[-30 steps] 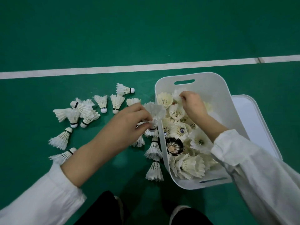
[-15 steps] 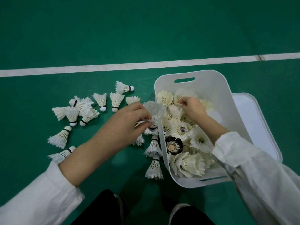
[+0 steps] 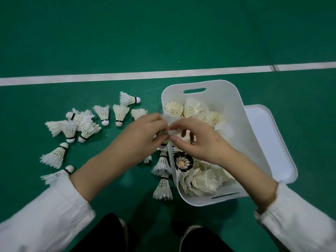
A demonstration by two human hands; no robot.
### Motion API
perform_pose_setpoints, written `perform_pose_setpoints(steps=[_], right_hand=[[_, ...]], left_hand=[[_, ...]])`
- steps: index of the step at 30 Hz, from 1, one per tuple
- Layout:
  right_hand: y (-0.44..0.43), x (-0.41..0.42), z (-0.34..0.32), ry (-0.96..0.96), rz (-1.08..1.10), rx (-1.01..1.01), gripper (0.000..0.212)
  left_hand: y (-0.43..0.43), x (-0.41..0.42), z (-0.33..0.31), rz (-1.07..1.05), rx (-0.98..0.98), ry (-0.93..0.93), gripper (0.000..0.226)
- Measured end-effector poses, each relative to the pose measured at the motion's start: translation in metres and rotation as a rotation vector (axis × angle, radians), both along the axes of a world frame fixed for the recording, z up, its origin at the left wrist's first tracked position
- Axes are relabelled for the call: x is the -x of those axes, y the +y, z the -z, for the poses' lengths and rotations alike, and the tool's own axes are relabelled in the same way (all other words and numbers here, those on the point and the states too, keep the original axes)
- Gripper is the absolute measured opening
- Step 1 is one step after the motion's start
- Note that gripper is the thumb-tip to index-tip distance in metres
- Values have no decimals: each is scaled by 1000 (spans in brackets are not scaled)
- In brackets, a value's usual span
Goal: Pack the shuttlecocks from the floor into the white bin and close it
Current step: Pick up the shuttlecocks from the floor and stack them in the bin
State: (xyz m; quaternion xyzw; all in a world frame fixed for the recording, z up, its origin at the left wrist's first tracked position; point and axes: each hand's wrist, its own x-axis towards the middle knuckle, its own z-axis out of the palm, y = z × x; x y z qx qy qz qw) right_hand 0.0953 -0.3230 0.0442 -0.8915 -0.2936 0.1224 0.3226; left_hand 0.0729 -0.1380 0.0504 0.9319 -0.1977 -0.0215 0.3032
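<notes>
A white bin (image 3: 214, 86) stands open on the green floor, holding several white shuttlecocks and one dark one (image 3: 182, 161). My left hand (image 3: 143, 135) and my right hand (image 3: 198, 140) meet over the bin's left rim. Both pinch one white shuttlecock (image 3: 170, 122) between their fingertips. Several more shuttlecocks (image 3: 80, 122) lie scattered on the floor to the left. Two others (image 3: 162, 186) stand against the bin's left wall.
The bin's white lid (image 3: 269, 140) lies flat on the floor under and to the right of the bin. A white court line (image 3: 127, 75) crosses the floor behind. My shoes and dark trousers (image 3: 190, 237) are at the bottom edge.
My right hand has come out of the bin's far part and moved left to my left hand. It now also pinches the shuttlecock that my left hand held at the rim.
</notes>
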Motion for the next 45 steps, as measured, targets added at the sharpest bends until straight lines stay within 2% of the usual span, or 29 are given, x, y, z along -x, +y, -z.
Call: perform_pose_setpoints(steps=[3, 6, 9, 12, 14, 18, 24, 28, 33, 35, 38, 42, 45], right_hand=[[-8, -4, 5, 30, -33, 32, 46], [-11, -10, 7, -11, -21, 27, 22], [-28, -27, -1, -107, 193, 87, 13], [-60, -54, 1, -216, 492, 124, 18], [-74, -75, 19, -266, 556, 252, 22], [-70, -104, 60, -177, 499, 435, 26], [-55, -110, 99, 191, 478, 586, 28], [-50, -100, 74, 105, 448, 588, 31], [-18, -58, 13, -175, 305, 508, 29], [10, -36, -4, -203, 158, 437, 26], [61, -4, -5, -127, -111, 402, 24], [120, 25, 49, -57, -412, 617, 26], [148, 33, 90, -40, -479, 812, 26]], left_hand=[[0, 2, 2, 7, 24, 7, 8], [-1, 2, -2, -2, 48, 21, 17], [5, 0, -6, -53, 49, 65, 33], [23, -2, 2, -81, -75, 137, 28], [38, -2, 14, -63, -203, 229, 22], [57, 3, 43, -82, -310, 360, 18], [76, 17, 73, -129, -319, 402, 17], [82, 17, 83, -143, -312, 379, 17], [84, 27, 92, -135, -275, 365, 17], [88, 35, 96, -157, -274, 377, 18], [101, 49, 105, -201, -289, 402, 19], [132, 76, 116, -274, -278, 481, 21], [166, 102, 119, -395, -221, 487, 17]])
